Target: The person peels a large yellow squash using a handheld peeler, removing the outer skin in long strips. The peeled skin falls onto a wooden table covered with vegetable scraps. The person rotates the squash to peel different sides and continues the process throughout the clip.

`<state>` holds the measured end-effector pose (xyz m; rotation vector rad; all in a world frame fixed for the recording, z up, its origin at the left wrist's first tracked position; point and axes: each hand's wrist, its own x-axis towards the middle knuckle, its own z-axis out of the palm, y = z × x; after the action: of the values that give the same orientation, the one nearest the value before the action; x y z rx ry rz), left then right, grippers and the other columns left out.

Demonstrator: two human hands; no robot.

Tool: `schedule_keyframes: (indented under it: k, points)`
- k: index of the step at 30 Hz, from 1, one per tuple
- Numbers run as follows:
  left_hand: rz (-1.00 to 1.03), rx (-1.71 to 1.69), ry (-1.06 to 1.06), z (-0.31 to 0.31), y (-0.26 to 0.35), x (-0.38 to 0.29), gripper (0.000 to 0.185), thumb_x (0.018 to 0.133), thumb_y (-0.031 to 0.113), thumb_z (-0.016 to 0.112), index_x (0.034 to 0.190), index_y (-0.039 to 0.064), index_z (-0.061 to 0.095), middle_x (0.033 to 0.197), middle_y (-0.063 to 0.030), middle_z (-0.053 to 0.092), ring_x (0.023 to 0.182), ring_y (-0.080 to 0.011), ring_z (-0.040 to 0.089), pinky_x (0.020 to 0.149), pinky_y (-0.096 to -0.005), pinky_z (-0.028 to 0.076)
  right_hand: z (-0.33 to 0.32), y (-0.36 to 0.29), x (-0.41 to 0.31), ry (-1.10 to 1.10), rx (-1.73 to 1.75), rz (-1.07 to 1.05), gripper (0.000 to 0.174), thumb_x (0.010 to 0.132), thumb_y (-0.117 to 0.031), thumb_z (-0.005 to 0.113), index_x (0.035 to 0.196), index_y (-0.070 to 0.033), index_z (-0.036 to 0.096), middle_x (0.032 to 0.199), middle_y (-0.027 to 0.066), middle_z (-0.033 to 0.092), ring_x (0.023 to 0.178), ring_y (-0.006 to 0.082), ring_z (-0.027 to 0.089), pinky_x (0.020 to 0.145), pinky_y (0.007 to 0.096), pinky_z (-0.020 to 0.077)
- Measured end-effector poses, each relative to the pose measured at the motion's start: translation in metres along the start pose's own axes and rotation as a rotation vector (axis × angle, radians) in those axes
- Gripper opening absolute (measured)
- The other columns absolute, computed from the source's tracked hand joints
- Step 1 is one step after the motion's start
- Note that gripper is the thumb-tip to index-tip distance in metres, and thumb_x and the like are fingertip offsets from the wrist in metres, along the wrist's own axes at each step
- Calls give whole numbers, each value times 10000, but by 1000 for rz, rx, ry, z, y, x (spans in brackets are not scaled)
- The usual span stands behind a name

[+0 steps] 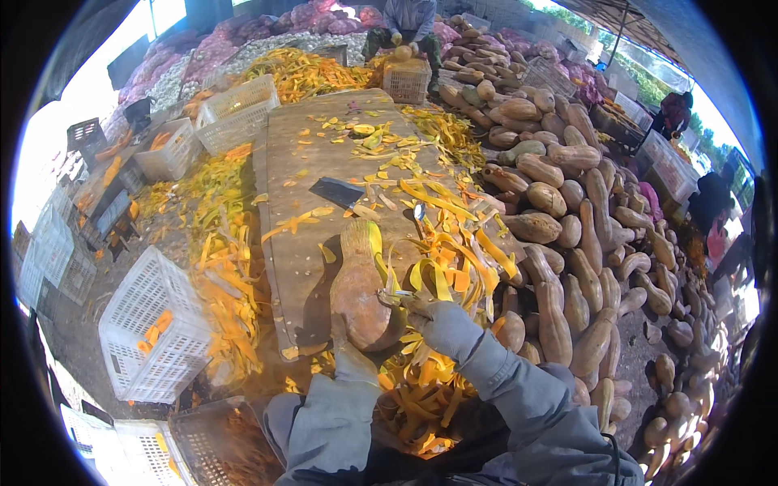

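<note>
A long tan squash (361, 291) lies on the wooden board (292, 261), its neck pointing away from me. A strip along its right side is peeled to yellow-green. My left hand (352, 358), in a grey glove, holds the near end; its fingers are partly hidden. In my gloved right hand (447, 328) is a peeler (394, 296), its head against the squash's right side. Beyond the neck lies a cleaver (340, 193) with a dark blade and pale handle. A shiny metal tool (419, 211), too small to identify, rests right of it.
Orange and yellow peelings (456, 261) cover the board's right side. More peelings (231, 291) lie along its left. Whole squashes (577, 158) are heaped at right. A white plastic crate (155, 328) with orange pieces stands at left. Another person (404, 30) sits beyond the board.
</note>
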<state>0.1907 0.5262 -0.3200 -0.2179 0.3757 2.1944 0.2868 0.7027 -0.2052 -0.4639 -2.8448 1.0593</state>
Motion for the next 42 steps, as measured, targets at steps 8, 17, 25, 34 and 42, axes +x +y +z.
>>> schedule_keyframes:
  k: [8,17,25,34,42]
  points:
    - [108,110,111,34,-10,-2,931,885,716,648,1581,163,369,1577,-149,429,1413,-406,447,1107,-636,442,-29,-31,-63,15,4,73,373,994,-285,613,1327,-135,688,998,260,695,944,430,689,834,495,551]
    - [268,131,161,31,-19,0,873,930,648,655,1561,101,401,1520,-127,506,1399,-318,472,1188,-502,385,-4,4,177,187,-151,56,381,958,-282,541,1251,-112,715,1204,221,713,1144,405,668,983,462,524]
    - [267,153,237,26,-18,-1,865,941,660,628,1561,99,403,1519,-121,511,1403,-310,469,1193,-488,380,3,-16,127,-91,-92,241,363,969,-283,541,1219,-112,744,1129,230,728,1040,412,699,924,481,550]
    - [58,158,176,34,-11,-6,1180,770,798,706,1621,141,218,1587,-188,378,1382,-462,454,1097,-648,436,-34,-39,-64,-291,-174,79,374,986,-273,565,1317,-162,698,928,232,715,872,382,718,790,465,565]
    - [-15,62,164,8,-4,-3,1063,792,809,670,1580,168,356,1563,-188,425,1348,-446,501,1017,-692,470,-13,-10,61,168,-35,1,362,975,-303,595,1276,-143,715,1027,249,716,964,412,701,846,477,556]
